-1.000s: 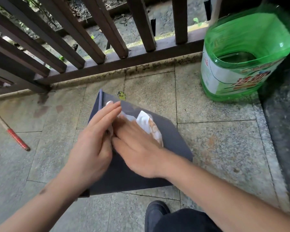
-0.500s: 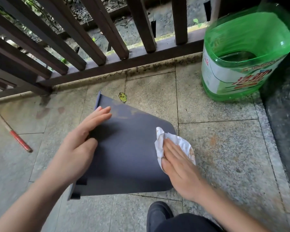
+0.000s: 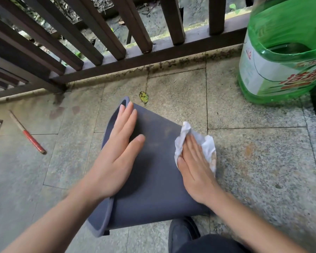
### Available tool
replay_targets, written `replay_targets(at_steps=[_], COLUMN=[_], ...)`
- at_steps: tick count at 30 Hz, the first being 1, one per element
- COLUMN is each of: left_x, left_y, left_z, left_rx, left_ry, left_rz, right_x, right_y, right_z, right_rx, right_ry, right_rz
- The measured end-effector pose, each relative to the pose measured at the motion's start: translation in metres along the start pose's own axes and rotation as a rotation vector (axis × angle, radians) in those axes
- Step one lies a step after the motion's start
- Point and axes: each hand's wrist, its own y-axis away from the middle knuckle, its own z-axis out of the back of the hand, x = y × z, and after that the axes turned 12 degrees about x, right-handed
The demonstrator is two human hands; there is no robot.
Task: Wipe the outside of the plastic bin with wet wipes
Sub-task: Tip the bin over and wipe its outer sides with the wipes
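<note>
Since half a second ago our left hand point(image 3: 119, 159) slid further onto the grey bin point(image 3: 153, 181) lying at frame centre, fingers flat. Our right hand point(image 3: 195, 168) presses the wipe point(image 3: 207, 145) flat-fingered on its right side; pressing sideways could roll it.

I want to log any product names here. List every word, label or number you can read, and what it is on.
Green bottle: its white label carries large red characters, cut off by the picture edge and too blurred to read.
Same label: a small red mark near its top, not readable.
Grey bin, wipe, floor tiles: no text.
</note>
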Motion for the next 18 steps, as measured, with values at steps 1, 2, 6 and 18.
replay_targets(at_steps=[1, 2, 6, 18], left_x=[-0.002, -0.002, 0.002, -0.002], left_y=[-0.001, -0.003, -0.004, -0.004], left_z=[0.0, 0.0, 0.002, -0.003], left_rx=[-0.007, -0.017, -0.03, 0.004], left_ry=[0.01, 0.026, 0.038, -0.003], left_rz=[0.003, 0.01, -0.005, -0.024], right_x=[0.013, 0.028, 0.094, -0.018], right_y=[-0.013, -0.026, -0.065, -0.052], right_z=[0.004, 0.006, -0.004, 0.034], right_rx=[0.015, 0.027, 0.043, -0.096], right_ry=[0.03, 0.072, 0.202, -0.083], right_rz=[0.023, 0.055, 0.319, -0.258])
